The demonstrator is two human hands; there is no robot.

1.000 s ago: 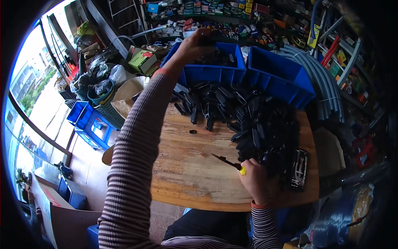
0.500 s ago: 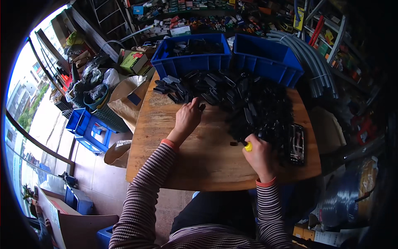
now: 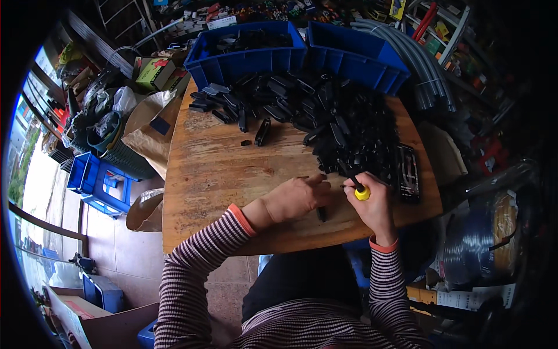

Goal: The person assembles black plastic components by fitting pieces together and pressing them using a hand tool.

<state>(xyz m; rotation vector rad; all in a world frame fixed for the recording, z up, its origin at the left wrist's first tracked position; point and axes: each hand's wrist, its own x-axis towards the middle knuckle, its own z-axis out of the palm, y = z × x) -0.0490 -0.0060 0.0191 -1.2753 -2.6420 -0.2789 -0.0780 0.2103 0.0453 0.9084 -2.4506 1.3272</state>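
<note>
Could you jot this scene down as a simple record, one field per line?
Surface: wooden table
Right hand: grips a yellow-and-black hand tool
Left hand: close to the right, grip unclear
On table: heap of black parts, phone-like black slab at right
Behind heap: two blue bins, the left one holding dark pieces

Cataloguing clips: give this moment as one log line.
left hand: over table, grip unclear; right hand: holds yellow-ended tool; black parts: heaped on table; blue bins: behind them
</note>
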